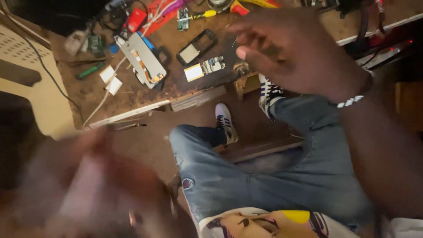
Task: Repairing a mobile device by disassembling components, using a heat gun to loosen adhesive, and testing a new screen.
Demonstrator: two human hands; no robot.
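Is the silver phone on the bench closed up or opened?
Opened. The silver phone lies flat on the bench with its inner parts and an orange strip showing; a separate black frame lies beside it.

The right hand (295, 53) hangs with fingers spread above the worktop (88, 90) edge, holding nothing, while the left hand (92, 189) is a blur close to the camera. A phone frame (197, 47) and a circuit board (205, 68) lie near the worktop's front edge.

Phone parts (205, 68), a metal frame (143, 59) and tools crowd the bench (88, 90); open floor (150, 141) lies beside the knees.
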